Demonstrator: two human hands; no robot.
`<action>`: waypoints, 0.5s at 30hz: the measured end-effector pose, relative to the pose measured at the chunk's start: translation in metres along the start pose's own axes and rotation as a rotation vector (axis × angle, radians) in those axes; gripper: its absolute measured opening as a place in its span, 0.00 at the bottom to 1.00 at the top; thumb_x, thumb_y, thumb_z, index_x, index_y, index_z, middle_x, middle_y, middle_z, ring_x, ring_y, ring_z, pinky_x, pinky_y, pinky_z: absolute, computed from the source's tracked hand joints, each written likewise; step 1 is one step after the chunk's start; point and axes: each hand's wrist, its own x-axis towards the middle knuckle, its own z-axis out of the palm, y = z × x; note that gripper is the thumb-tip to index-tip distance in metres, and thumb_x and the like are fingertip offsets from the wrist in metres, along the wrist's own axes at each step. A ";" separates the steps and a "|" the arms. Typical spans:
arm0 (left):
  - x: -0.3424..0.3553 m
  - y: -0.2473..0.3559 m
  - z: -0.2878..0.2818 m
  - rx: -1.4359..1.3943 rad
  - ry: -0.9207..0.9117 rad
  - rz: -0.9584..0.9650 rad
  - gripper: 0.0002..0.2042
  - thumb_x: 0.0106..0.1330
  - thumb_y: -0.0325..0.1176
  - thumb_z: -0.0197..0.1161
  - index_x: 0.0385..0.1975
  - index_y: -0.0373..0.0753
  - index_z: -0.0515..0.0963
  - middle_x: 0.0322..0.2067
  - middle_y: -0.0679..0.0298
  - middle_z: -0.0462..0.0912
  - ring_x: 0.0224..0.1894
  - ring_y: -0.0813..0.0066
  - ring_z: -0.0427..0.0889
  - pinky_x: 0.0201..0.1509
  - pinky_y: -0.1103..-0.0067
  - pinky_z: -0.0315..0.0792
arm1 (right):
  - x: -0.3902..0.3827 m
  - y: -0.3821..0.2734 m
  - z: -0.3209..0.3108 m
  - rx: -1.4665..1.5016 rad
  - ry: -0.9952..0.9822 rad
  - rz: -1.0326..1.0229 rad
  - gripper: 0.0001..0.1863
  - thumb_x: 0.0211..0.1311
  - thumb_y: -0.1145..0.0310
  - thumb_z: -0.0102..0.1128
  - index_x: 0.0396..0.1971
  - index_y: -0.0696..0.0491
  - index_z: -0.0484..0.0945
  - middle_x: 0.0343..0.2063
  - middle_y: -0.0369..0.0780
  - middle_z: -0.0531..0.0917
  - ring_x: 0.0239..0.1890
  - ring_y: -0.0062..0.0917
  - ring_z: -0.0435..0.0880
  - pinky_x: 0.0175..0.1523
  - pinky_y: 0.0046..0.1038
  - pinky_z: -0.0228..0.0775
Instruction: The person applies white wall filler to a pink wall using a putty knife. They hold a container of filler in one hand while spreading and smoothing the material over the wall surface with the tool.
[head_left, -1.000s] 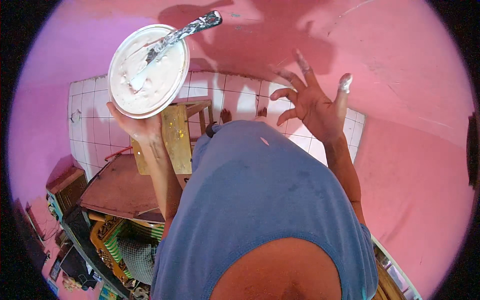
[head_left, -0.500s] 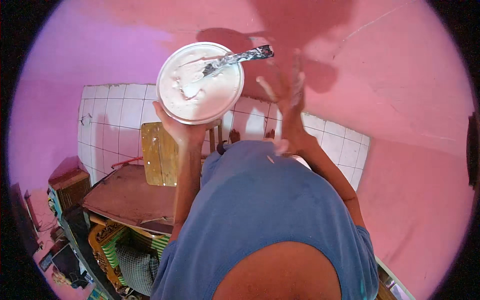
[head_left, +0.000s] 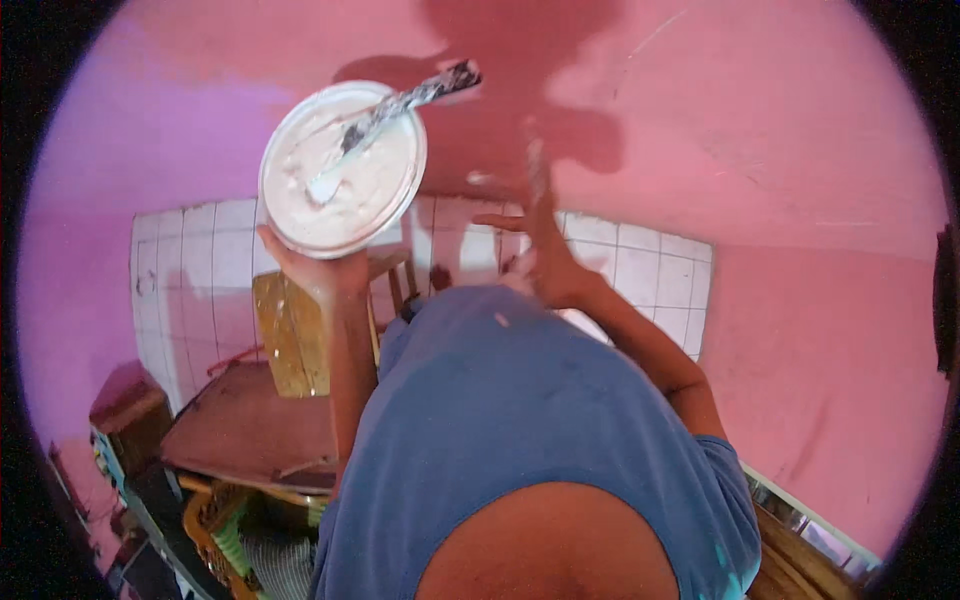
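Fingers point(head_left: 272, 246) of the left hand point(head_left: 338, 280) cradle the round white tub point(head_left: 335, 250) from underneath, mostly hidden behind it, up over the tiled floor point(head_left: 225, 240); those of the right hand point(head_left: 545, 250) are blurred but spread apart. Thick whitish paste point(head_left: 375, 190), ridged in places, comes up near the rim, and a scraper point(head_left: 400, 104) leans across it, dark handle smeared white, its blade hard for me to tell from the paste.
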 end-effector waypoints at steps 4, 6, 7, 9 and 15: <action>-0.002 -0.001 0.001 0.114 0.000 0.096 0.32 0.69 0.60 0.33 0.66 0.45 0.57 0.66 0.57 0.59 0.67 0.55 0.58 0.69 0.57 0.55 | -0.025 0.024 -0.024 0.386 -0.016 0.118 0.44 0.43 0.41 0.70 0.60 0.45 0.66 0.70 0.51 0.37 0.72 0.43 0.40 0.64 0.50 0.49; -0.009 -0.001 0.006 0.113 -0.020 0.080 0.32 0.69 0.60 0.34 0.66 0.45 0.57 0.66 0.58 0.59 0.67 0.55 0.58 0.69 0.57 0.55 | -0.039 0.036 -0.029 -0.226 -0.033 -0.230 0.45 0.46 0.40 0.68 0.63 0.47 0.65 0.71 0.47 0.36 0.72 0.40 0.43 0.58 0.48 0.62; -0.012 -0.003 0.004 0.100 -0.055 0.074 0.32 0.69 0.60 0.35 0.66 0.45 0.57 0.66 0.58 0.59 0.67 0.56 0.58 0.70 0.57 0.55 | -0.048 0.038 -0.025 -0.648 0.021 -0.394 0.48 0.48 0.39 0.65 0.66 0.50 0.60 0.72 0.44 0.35 0.72 0.37 0.47 0.55 0.46 0.72; -0.012 -0.004 -0.002 0.103 -0.055 0.091 0.32 0.69 0.60 0.35 0.66 0.45 0.57 0.66 0.58 0.59 0.67 0.56 0.58 0.69 0.57 0.55 | -0.070 0.037 -0.017 -0.216 0.038 -0.198 0.48 0.39 0.35 0.68 0.62 0.43 0.68 0.71 0.48 0.41 0.73 0.41 0.38 0.69 0.47 0.39; -0.024 -0.003 0.005 0.102 -0.016 0.156 0.32 0.69 0.59 0.38 0.66 0.43 0.57 0.66 0.58 0.59 0.67 0.57 0.58 0.69 0.55 0.56 | -0.076 0.016 -0.041 -0.418 -0.312 0.113 0.35 0.24 0.49 0.82 0.43 0.38 0.84 0.71 0.46 0.42 0.73 0.39 0.23 0.72 0.40 0.15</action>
